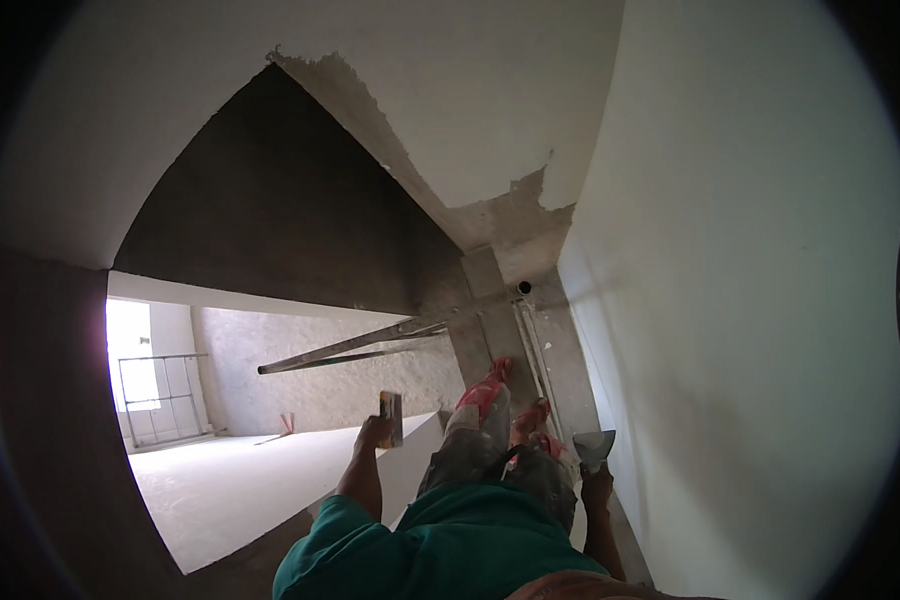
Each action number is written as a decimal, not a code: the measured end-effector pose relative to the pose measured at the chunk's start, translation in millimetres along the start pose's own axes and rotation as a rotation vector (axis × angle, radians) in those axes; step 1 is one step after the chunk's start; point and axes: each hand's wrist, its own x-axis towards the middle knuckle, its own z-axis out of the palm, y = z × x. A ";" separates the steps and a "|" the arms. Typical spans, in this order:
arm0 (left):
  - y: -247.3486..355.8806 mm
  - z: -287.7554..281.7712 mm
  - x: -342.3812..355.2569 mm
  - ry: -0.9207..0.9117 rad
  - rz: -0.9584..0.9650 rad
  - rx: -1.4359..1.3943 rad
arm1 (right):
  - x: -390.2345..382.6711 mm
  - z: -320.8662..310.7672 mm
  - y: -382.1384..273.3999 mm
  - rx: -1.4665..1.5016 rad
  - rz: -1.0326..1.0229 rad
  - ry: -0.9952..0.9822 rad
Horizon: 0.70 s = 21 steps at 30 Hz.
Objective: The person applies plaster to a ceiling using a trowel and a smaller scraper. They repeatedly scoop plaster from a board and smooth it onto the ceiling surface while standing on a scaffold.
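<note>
My left hand [374, 432] is closed around a flat, rectangular plastering trowel [392, 418], its plate seen at a slant. On the other side of my body, my right hand [596, 488] grips a putty knife [594, 446] with a broad, flared metal blade. That blade points up, close beside the pale wall [710, 330] on the right. Neither tool visibly touches a wall. Between my hands are my legs in stained trousers, and my feet [500, 370] show red coverings.
Under my feet runs a narrow plank platform [502, 325] with metal poles [335, 352] crossing at its side. A light floor [220, 490] lies lower on the left, near a metal railing [162, 400] and bright window. Ahead, bare grey patches [510, 225] edge white plaster.
</note>
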 end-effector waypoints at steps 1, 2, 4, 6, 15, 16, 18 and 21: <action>47.0 -19.6 -15.9 -0.092 0.020 -0.033 | -6.1 1.9 -2.5 -0.003 0.020 -0.010; 42.1 -11.6 3.7 -0.110 0.081 -0.049 | -18.2 -0.1 -4.8 -0.007 0.033 -0.046; 83.2 -15.5 1.1 -0.087 0.269 -0.014 | -28.5 2.8 -2.7 -0.008 0.045 -0.078; 97.5 -14.1 23.4 -0.099 0.483 0.084 | -37.0 11.4 -0.7 0.014 0.051 -0.102; 215.4 -72.4 11.7 -0.182 0.331 -0.100 | -53.3 37.1 -62.7 -0.027 0.204 0.031; 217.2 -75.5 17.7 -0.180 0.317 -0.078 | -55.5 35.3 -67.4 -0.007 0.187 0.057; 229.4 -89.4 24.0 -0.200 0.343 0.000 | -49.0 43.2 -59.4 0.008 0.222 0.079; 238.1 -95.6 60.6 -0.147 0.402 0.063 | -61.4 43.8 -78.8 0.006 0.278 0.146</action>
